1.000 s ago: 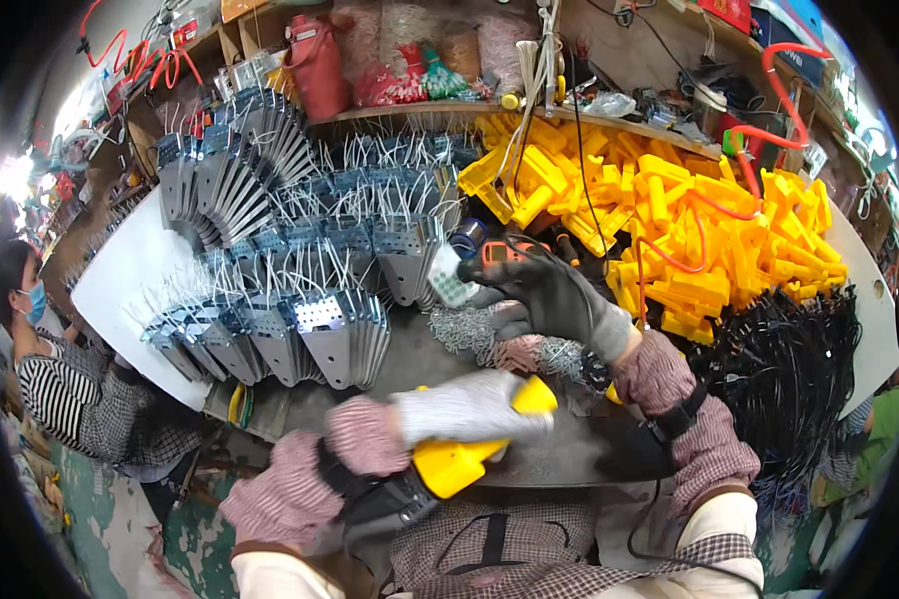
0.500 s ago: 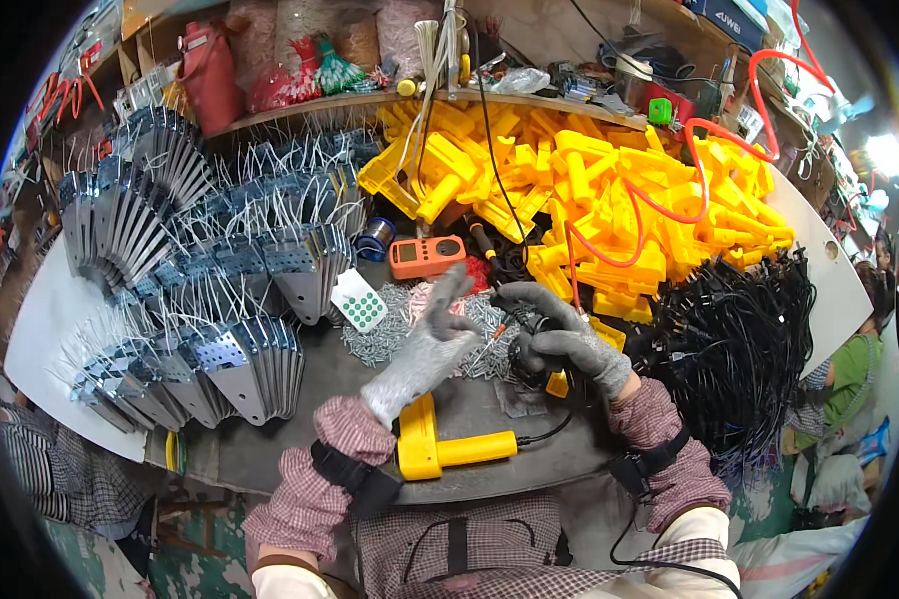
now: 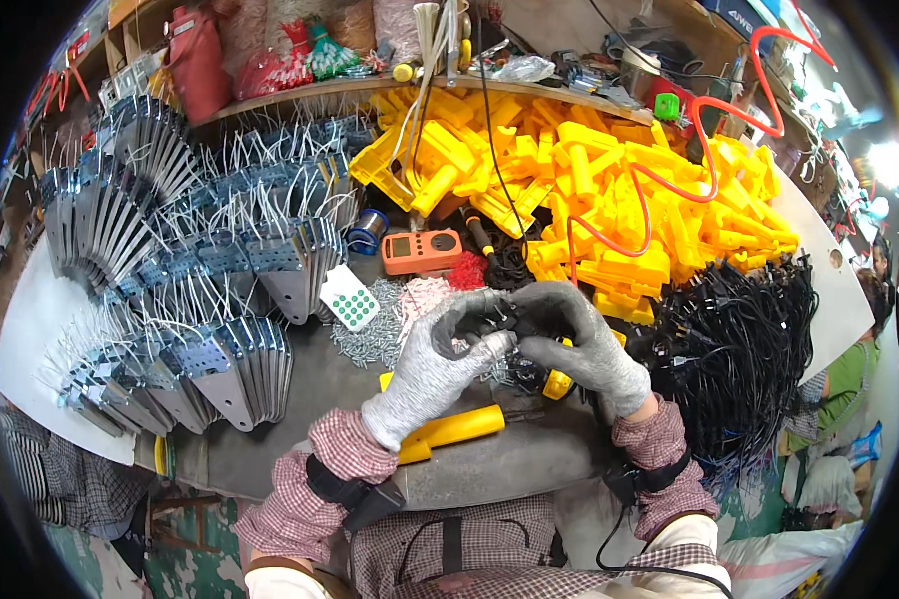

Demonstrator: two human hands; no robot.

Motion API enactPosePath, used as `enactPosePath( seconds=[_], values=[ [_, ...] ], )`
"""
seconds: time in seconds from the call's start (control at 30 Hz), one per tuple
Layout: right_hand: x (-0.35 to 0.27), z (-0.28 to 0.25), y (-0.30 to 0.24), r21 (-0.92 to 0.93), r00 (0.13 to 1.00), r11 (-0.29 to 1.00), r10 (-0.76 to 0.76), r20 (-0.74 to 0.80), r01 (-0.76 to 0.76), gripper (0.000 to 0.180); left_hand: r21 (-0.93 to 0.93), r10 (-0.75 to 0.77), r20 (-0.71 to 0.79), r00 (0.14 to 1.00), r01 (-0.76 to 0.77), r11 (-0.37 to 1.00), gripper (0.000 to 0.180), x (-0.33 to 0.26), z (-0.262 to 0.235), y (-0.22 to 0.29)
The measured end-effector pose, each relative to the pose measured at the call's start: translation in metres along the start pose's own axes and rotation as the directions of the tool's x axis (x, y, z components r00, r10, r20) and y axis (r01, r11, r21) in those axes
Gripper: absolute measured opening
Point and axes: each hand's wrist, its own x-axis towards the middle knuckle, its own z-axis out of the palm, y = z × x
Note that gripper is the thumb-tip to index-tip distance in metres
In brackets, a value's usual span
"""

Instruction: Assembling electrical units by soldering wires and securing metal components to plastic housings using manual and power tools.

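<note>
My left hand (image 3: 440,364), in a grey glove, is curled with thumb and fingertips pinched together. My right hand (image 3: 589,349), gloved too, curves in from the other side, and the fingertips of both hands meet over the middle of the table. Something small and dark sits between them, too hidden to name. Below my left hand lies a yellow plastic housing with a handle (image 3: 464,426), partly covered by the hand and wrist. A smaller yellow part (image 3: 557,384) shows under my right hand. Loose screws (image 3: 368,344) spread on the table beside my left hand.
Metal brackets with white wires (image 3: 232,374) stand in rows at the left. Yellow housings (image 3: 609,200) are heaped at the back, with a red coiled hose (image 3: 711,165) above. Black cables (image 3: 739,349) pile at the right. An orange meter (image 3: 422,252) and solder spool (image 3: 368,232) lie behind the screws.
My left hand has gone from spread fingers to a pinch and moved right, toward my right hand. The fingertips now meet. The view has shifted slightly, and the yellow housing is more covered.
</note>
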Motion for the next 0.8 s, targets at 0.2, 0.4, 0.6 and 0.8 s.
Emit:
enactPosePath(
  seconds=[0.2, 0.4, 0.6, 0.8],
  values=[
    [0.019, 0.019, -0.015, -0.29, 0.99, 0.947, -0.138, 0.033, 0.141, 0.038, 0.726, 0.448, 0.108, 0.887, -0.379, 0.574, 0.041, -0.008, -0.022, 0.012],
    [0.03, 0.037, -0.014, -0.242, 0.998, 0.968, -0.07, 0.008, 0.069, 0.037, 0.712, 0.425, 0.004, 0.905, -0.301, 0.635, 0.034, -0.014, -0.036, -0.005],
    [0.043, 0.046, -0.014, -0.26, 0.997, 0.963, -0.071, 0.034, 0.078, 0.036, 0.618, 0.425, -0.12, 0.897, -0.268, 0.74, 0.032, -0.021, -0.045, -0.02],
    [0.05, 0.055, 0.001, -0.227, 0.996, 0.971, -0.073, 0.041, 0.08, 0.039, 0.544, 0.123, -0.199, 0.972, 0.005, 0.839, 0.037, -0.027, -0.051, -0.019]
  ],
)
